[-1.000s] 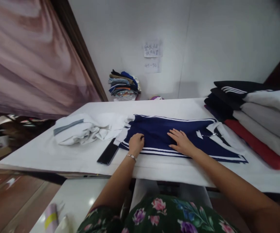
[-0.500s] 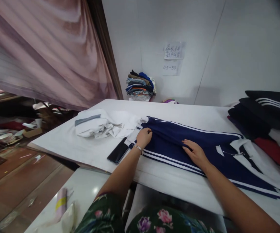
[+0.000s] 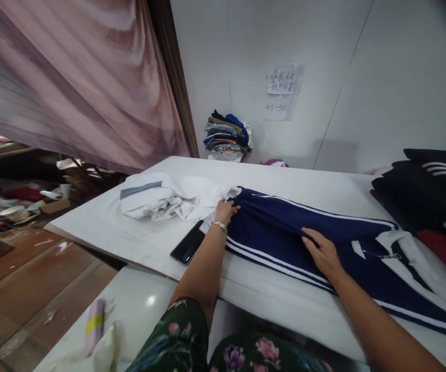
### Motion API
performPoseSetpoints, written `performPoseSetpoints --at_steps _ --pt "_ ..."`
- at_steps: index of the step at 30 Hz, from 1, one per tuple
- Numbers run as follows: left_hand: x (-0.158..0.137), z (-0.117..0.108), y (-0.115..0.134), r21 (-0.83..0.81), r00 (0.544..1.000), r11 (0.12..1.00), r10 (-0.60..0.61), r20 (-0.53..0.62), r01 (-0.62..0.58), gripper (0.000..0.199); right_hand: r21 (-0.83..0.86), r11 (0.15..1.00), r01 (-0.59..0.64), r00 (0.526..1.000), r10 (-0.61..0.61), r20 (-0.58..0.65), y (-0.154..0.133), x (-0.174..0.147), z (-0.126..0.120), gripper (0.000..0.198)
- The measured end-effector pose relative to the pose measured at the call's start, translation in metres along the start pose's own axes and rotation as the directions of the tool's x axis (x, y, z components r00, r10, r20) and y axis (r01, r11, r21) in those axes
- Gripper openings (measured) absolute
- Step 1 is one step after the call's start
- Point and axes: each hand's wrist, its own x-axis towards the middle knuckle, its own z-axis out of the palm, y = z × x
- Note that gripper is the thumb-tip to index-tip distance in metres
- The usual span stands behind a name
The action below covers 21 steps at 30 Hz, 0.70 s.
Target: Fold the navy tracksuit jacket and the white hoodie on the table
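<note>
A navy jacket (image 3: pixel 271 230) with white stripes down its edges lies lengthwise on the white table, its white zip collar and a white tag toward the right. My left hand (image 3: pixel 226 212), with a bracelet at the wrist, grips the cloth at the jacket's left end. Farther along, my right hand (image 3: pixel 322 251) pinches a raised fold near the middle of the jacket. The fold runs between both hands. A black phone (image 3: pixel 188 243) lies by my left forearm, and a crumpled white garment (image 3: pixel 161 199) touches the jacket's left end.
The white table (image 3: pixel 102 222) has its near edge at my body. Dark folded clothes (image 3: pixel 412 191) pile up at the right, above a red garment (image 3: pixel 445 253). Another clothes stack (image 3: pixel 228 137) stands by the back wall. A pink curtain (image 3: pixel 102 77) hangs at the left.
My left hand has shifted slightly away from me along the jacket's left end. My right hand has moved a little to the right with the fold. The view has turned slightly.
</note>
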Motion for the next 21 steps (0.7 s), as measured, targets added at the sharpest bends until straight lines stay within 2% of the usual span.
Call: performPoseSetpoints --at_steps 3,5,9,13,15,18,21 --pt "0.005 -0.004 0.005 -0.089 0.998 0.994 -0.060 -0.009 0.059 0.045 -0.012 1.000 0.008 1.000 -0.008 0.002 0.000 0.000 0.000 0.035" --pt "0.008 -0.004 0.008 -0.117 0.995 0.989 -0.095 0.008 0.095 0.037 -0.052 0.997 0.057 0.997 -0.054 0.051 0.001 0.001 0.000 0.035" --pt "0.016 0.000 0.014 -0.113 0.985 0.981 -0.150 0.085 0.160 0.033 -0.198 0.958 0.207 0.952 -0.150 0.268 -0.002 0.001 -0.001 0.044" --pt "0.020 0.002 0.021 -0.072 0.974 0.980 -0.173 0.145 0.185 0.037 -0.311 0.906 0.287 0.887 -0.129 0.444 -0.005 -0.001 -0.007 0.067" --pt "0.021 0.002 0.024 -0.045 0.972 0.982 -0.173 0.158 0.182 0.037 -0.352 0.893 0.281 0.889 -0.104 0.445 -0.004 -0.002 -0.011 0.071" --pt "0.019 0.001 0.027 -0.004 0.977 0.990 -0.139 0.160 0.142 0.037 -0.412 0.879 0.241 0.917 -0.067 0.394 0.003 0.000 -0.015 0.071" --pt "0.013 -0.002 0.029 0.045 0.988 0.998 -0.059 0.139 0.053 0.028 -0.424 0.872 0.244 0.931 -0.088 0.354 0.011 0.006 -0.022 0.059"
